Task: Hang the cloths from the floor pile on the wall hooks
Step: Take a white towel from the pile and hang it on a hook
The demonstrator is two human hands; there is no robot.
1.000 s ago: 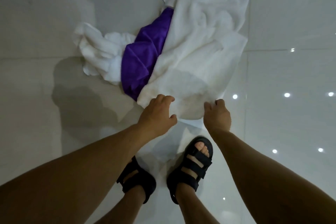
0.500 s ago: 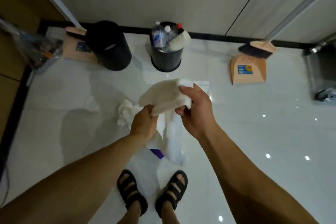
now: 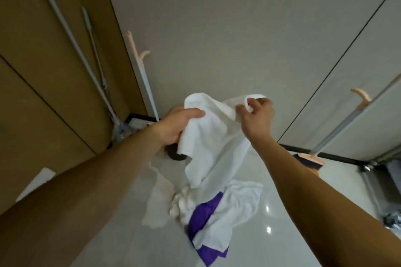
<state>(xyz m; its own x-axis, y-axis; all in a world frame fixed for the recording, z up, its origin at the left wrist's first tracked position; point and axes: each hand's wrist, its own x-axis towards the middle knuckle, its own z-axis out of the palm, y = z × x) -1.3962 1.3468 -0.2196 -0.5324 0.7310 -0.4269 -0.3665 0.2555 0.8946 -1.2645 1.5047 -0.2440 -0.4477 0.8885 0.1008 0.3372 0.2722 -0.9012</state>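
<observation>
The grey wall (image 3: 238, 28) fills the view above and behind the white cloth (image 3: 212, 136) that you hold up. A brown wooden panel (image 3: 43, 71) stands far to the left of that cloth, and two long mop handles (image 3: 71, 39) lean against it. The glossy tiled floor (image 3: 121, 236) spreads out below the cloth.

The cloth is lifted clear in front of you, stretched between both hands, and its lower end hangs down toward the floor pile (image 3: 236, 204). That pile lies straight beneath the cloth, white cloths bunched together with a purple cloth (image 3: 201, 217) showing among them.

Your left hand (image 3: 175, 123) is at the cloth's left edge, its fingers curled around a bunched fold. Your right hand (image 3: 256, 117) is at the cloth's upper right corner and pinches the rim between thumb and fingertips.

To the lower right of the cloth a broom (image 3: 310, 158) with a peach head stands against the wall, its grey handle slanting up and away. A black bin (image 3: 175, 155) peeks out just under the cloth's left edge, mostly hidden by your left hand.

One peach hook (image 3: 144, 55) sits on the wall up and to the left of the cloth, and a second peach hook (image 3: 361, 97) sits well to its right. Both are bare.
</observation>
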